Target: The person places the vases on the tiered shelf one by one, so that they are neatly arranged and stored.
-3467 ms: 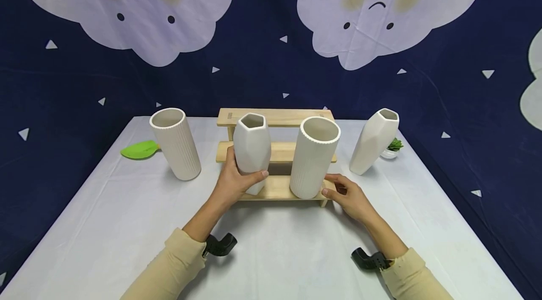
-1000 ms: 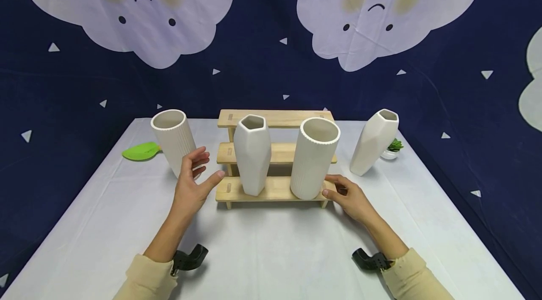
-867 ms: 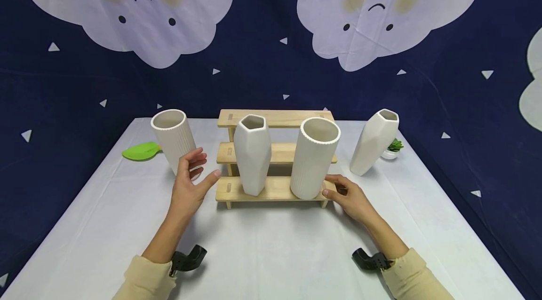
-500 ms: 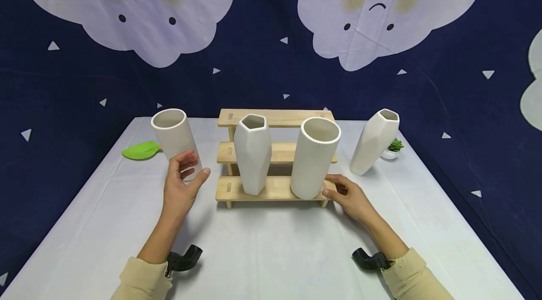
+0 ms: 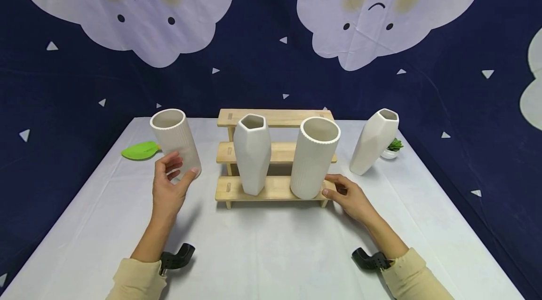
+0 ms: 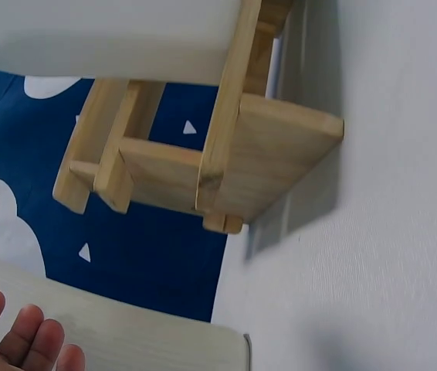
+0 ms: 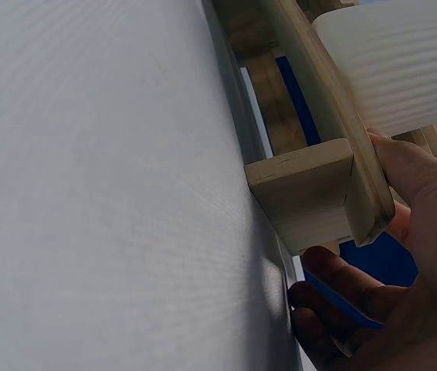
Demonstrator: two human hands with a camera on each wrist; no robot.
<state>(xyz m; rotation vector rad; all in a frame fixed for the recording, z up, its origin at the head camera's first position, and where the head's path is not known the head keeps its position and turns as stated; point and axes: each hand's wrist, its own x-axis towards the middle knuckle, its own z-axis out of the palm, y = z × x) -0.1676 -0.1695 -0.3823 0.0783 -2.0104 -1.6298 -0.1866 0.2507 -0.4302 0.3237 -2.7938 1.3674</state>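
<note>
A three-step wooden stand [image 5: 277, 188] sits mid-table. On its bottom step stand a faceted white vase [image 5: 251, 154] and a ribbed white vase [image 5: 314, 156]. A second ribbed vase [image 5: 174, 142] stands on the table to the left. My left hand [image 5: 169, 182] is open at its lower part, fingers spread on either side, thumb tip at its base. The left wrist view shows fingertips [image 6: 25, 340] against that vase [image 6: 141, 344]. My right hand [image 5: 345, 194] holds the stand's right end. In the right wrist view its thumb lies over the step [image 7: 303, 185] and its fingers [image 7: 326, 297] curl underneath.
Another faceted vase [image 5: 374, 142] stands at the right of the table, with a small potted succulent [image 5: 394, 146] behind it. A green leaf-shaped object [image 5: 139, 150] lies at the far left. The white tablecloth [image 5: 271, 253] stretches toward me; a dark cloud-print backdrop hangs behind.
My left hand has let go of the faceted vase on the stand and moved left to the ribbed vase on the table. The right hand has stayed at the stand's end.
</note>
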